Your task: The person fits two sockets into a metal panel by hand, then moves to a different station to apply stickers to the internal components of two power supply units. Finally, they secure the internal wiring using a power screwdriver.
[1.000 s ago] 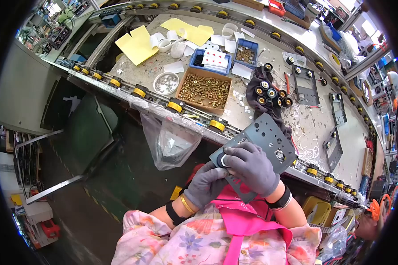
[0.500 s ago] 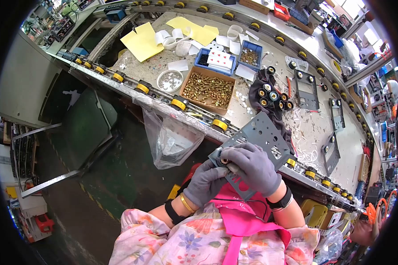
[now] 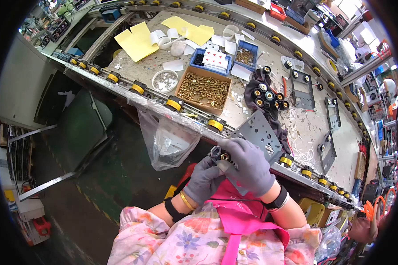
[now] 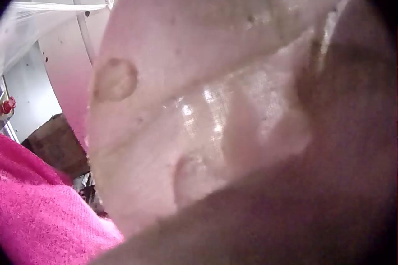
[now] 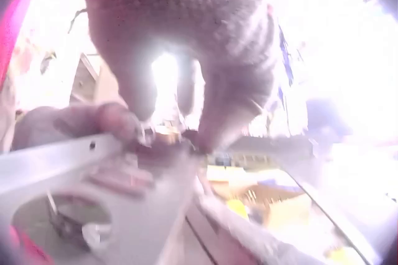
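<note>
A dark grey metal plate with many round holes is tilted between the two gloved hands, over the bench's near edge. At its near left corner the left hand grips it and a black round part with a hexagonal face. With thumb and fingertips the right hand pinches a small brass-coloured piece beside that part. In the right wrist view, the right hand reaches down to the brass piece at the plate. The left wrist view is blurred and shows neither fingers nor plate.
A carton of brass fittings, a white dish and blue trays stand on the bench. Black wheels lie on dark cloth, near brackets. Yellow rollers line the near edge; a plastic bag hangs below.
The plate has tilted between the hands. The right hand has shifted slightly, uncovering the hexagonal face and the brass piece side by side. The head view has shifted a little.
</note>
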A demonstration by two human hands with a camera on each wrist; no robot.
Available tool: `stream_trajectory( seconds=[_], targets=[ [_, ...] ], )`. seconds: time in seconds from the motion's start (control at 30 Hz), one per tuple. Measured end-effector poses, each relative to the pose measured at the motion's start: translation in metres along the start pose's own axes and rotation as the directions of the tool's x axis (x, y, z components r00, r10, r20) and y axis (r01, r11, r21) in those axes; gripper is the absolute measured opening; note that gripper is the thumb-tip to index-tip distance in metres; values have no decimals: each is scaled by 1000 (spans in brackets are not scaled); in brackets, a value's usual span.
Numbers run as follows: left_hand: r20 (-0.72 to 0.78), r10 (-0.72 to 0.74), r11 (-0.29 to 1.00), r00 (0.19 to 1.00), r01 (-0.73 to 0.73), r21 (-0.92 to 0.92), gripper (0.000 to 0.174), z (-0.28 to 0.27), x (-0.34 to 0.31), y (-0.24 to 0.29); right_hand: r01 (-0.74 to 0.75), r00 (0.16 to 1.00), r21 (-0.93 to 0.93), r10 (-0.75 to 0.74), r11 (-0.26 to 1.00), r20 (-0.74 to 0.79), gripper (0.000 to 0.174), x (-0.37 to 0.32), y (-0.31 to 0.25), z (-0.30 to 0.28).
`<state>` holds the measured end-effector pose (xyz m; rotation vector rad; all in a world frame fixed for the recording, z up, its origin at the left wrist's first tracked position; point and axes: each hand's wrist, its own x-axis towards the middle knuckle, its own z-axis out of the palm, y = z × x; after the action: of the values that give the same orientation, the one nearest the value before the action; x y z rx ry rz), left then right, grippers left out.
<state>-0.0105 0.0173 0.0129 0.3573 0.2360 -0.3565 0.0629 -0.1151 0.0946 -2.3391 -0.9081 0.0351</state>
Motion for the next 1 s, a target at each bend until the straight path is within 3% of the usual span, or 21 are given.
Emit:
stream_trajectory(
  seconds=[0.07,0.17,0.37,0.4,0.5,0.73,1.0],
  targets=[
    [-34,-16,1000,999,17,7,41,4,1,-2,61,998,-211,-64,976,-5,39,4,-7,0],
    [-44,-16,1000,999,16,-12,44,5,1,-4,116,992,-269,-124,956,-16,38,3,0,9],
    [-6,-18,1000,1000,18,10,45,8,3,1,76,993,-54,-80,996,-90,31,-2,16,-18],
    [-4,-20,1000,1000,20,15,45,9,3,2,89,996,-131,-89,987,8,33,-4,15,-23],
    [38,-7,1000,999,7,3,47,11,5,-1,144,988,-198,-130,970,80,35,-9,16,-16],
    [2,-52,999,999,52,16,50,13,2,0,162,983,-236,-136,958,123,31,-17,17,-13],
    [42,-65,998,997,65,21,49,5,3,-6,95,988,-143,-76,985,135,29,-15,14,-16]
  ],
)
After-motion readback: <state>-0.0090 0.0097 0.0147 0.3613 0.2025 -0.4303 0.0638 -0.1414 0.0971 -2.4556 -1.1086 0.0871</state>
